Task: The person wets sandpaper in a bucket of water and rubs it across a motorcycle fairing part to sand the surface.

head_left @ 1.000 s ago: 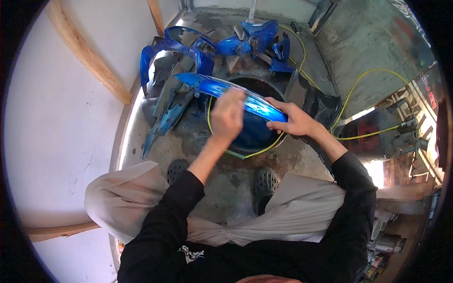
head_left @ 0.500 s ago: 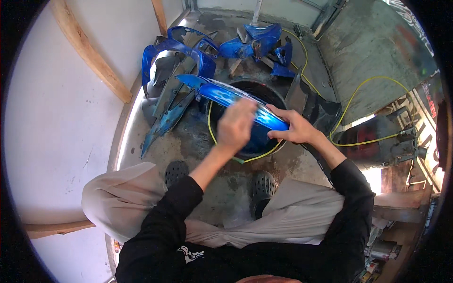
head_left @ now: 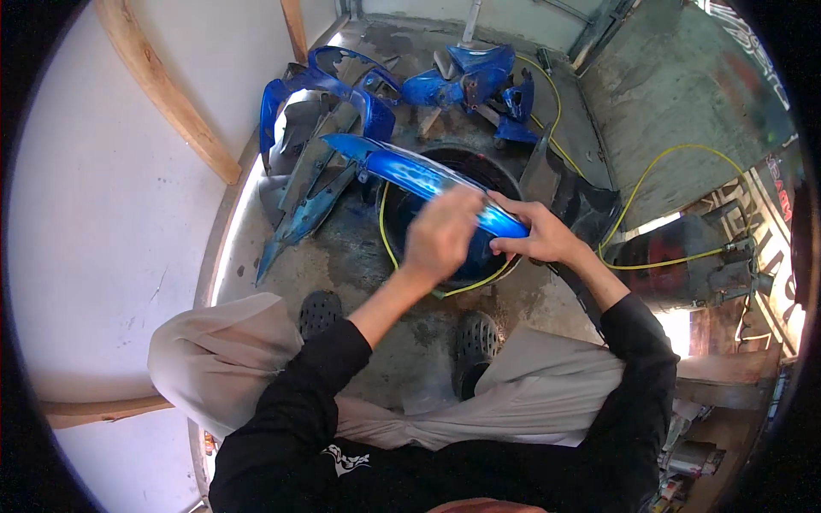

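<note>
A glossy blue motorcycle fairing panel [head_left: 398,173], long and narrow, slants over a round black tub [head_left: 505,169] of dark liquid. At its lower right end my right hand [head_left: 545,232] grips it, thumb below and fingers on top. My left hand [head_left: 443,232] is curled closed against the panel's near face, close to the right hand. Motion blurs its fingers, and whatever they may hold is hidden. The panel's far left end points toward other blue parts and is unsupported by a hand.
Blue fairing pieces [head_left: 372,115] lie behind the tub at the left, and more blue bodywork [head_left: 479,77] sits at the back. Dark panels [head_left: 581,192] lie right of the tub. A yellow hose [head_left: 667,263] runs to a dark tank [head_left: 684,256]. White wall [head_left: 111,231] at left.
My left hand has slid a little to the right and up along the panel. The right hand keeps its grip, and the panel has hardly shifted.
</note>
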The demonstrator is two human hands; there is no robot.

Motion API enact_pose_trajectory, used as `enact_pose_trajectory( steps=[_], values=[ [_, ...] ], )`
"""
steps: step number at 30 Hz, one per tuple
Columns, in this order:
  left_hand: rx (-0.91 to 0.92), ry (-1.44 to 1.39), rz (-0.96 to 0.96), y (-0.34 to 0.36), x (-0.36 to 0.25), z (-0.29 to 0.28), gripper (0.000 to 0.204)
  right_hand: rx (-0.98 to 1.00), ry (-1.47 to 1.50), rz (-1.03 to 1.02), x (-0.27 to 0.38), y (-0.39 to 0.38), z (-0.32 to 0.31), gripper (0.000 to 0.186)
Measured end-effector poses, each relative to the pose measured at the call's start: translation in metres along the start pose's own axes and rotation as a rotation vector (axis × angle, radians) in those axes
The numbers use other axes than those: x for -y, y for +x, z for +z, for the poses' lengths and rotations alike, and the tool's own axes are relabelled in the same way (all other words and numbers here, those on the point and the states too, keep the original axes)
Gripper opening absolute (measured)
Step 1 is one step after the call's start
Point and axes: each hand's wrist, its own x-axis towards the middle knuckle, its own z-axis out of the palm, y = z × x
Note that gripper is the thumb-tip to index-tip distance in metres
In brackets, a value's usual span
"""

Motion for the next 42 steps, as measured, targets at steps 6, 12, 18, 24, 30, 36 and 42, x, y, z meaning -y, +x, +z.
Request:
enact_pose_trajectory(
  steps=[6,12,18,24,30,36,42],
  values=[
    [-0.038,0.061,-0.059,0.006,0.051,-0.023,0.027,0.016,-0.047,0.034,0.017,-0.002,0.0,0.093],
    [-0.172,0.2,-0.289,-0.001,0.067,-0.026,0.03,0.066,-0.099,0.031,0.023,0.003,0.007,0.094],
    [0.05,-0.066,0.048,-0.005,-0.018,0.007,0.028,0.013,-0.083,-0.04,-0.003,0.0,-0.016,0.091],
    [-0.167,0.232,-0.373,0.005,0.104,-0.062,0.03,0.059,-0.047,-0.042,0.02,0.009,-0.001,0.095],
    [-0.009,-0.05,-0.085,-0.003,-0.019,0.008,0.028,0.018,-0.122,0.007,-0.01,0.005,-0.013,0.094],
    [-0.057,0.048,-0.046,0.013,0.038,-0.013,0.024,0.012,-0.051,0.038,0.012,0.001,-0.009,0.091],
    [-0.201,0.206,-0.335,0.011,0.101,-0.04,0.026,0.078,-0.039,0.043,0.021,0.006,0.003,0.09]
  ],
)
